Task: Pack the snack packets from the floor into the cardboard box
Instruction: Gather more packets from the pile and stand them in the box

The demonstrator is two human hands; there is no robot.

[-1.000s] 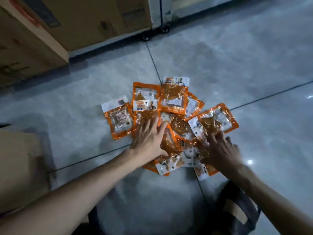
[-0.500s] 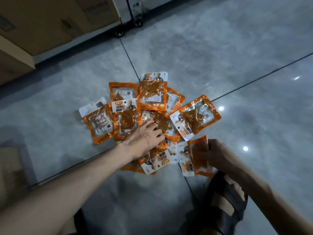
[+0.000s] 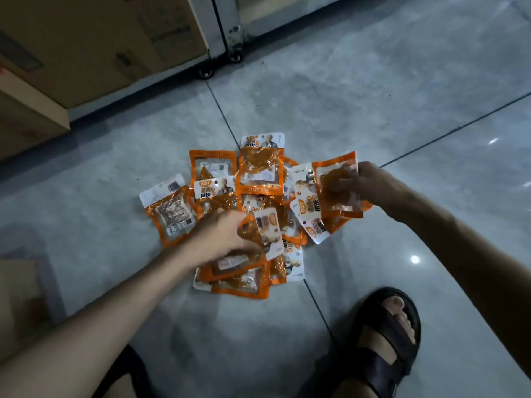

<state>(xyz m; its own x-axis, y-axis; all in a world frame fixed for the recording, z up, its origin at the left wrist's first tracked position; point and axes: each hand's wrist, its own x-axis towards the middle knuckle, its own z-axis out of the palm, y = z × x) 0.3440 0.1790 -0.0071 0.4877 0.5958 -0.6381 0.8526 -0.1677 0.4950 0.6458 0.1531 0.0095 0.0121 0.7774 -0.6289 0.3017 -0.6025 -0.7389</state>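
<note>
Several orange and white snack packets (image 3: 260, 170) lie in an overlapping heap on the grey tiled floor. My left hand (image 3: 221, 237) is closed on a small stack of packets (image 3: 265, 231) at the near side of the heap. My right hand (image 3: 363, 185) grips one or two packets (image 3: 334, 191), raised over the heap's right side. A cardboard box edge (image 3: 17, 285) shows at the far left; its inside is out of sight.
Large cardboard cartons (image 3: 86, 44) stand at the back left beside a metal frame on small castors (image 3: 205, 73). My sandalled right foot (image 3: 388, 337) rests on the floor near the heap. Bare tiles (image 3: 402, 81) spread to the right and behind.
Both hands have closed on packets and lifted them. The right hand has moved up and away from me with its packet; the left has gathered a stack from the heap's near side.
</note>
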